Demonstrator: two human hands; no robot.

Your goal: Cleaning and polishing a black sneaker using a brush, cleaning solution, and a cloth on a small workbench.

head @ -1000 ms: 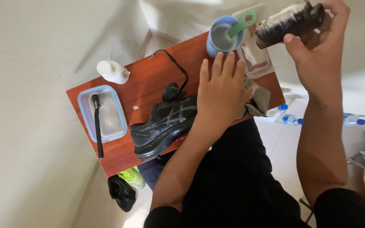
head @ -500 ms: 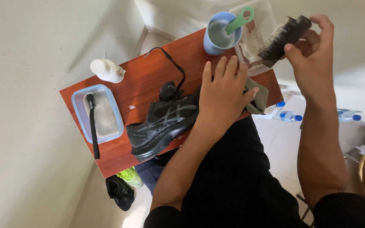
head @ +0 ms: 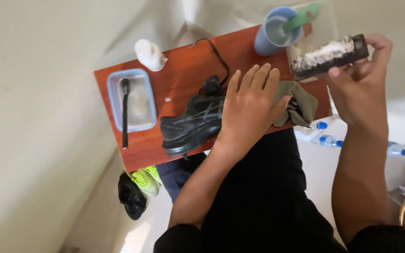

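Note:
A black running shoe (head: pixel 191 124) lies on its side on a small red-brown table (head: pixel 179 79). My left hand (head: pixel 249 105) rests flat on the shoe's heel end, fingers spread. My right hand (head: pixel 362 89) grips a dark scrub brush (head: pixel 329 55) with white foam on its bristles, held above the table's right edge. The brush hangs just in front of a clear plastic container (head: pixel 322 26). An olive cloth (head: pixel 298 103) lies crumpled between my two hands.
A blue cup (head: pixel 270 40) holds a green-handled tool. At the left stands a blue-rimmed tub (head: pixel 114 100) with a thin black brush (head: pixel 125 112) across it, and a white bottle (head: pixel 148 54) behind. A black cable (head: pixel 216 51) crosses the table. Shoes (head: pixel 137 189) and water bottles (head: pixel 329 139) lie on the floor.
My right hand drew the brush out of the clear container and turned its foamy bristles upward. The view shifted, so the table appears further right. My left hand stayed on the shoe.

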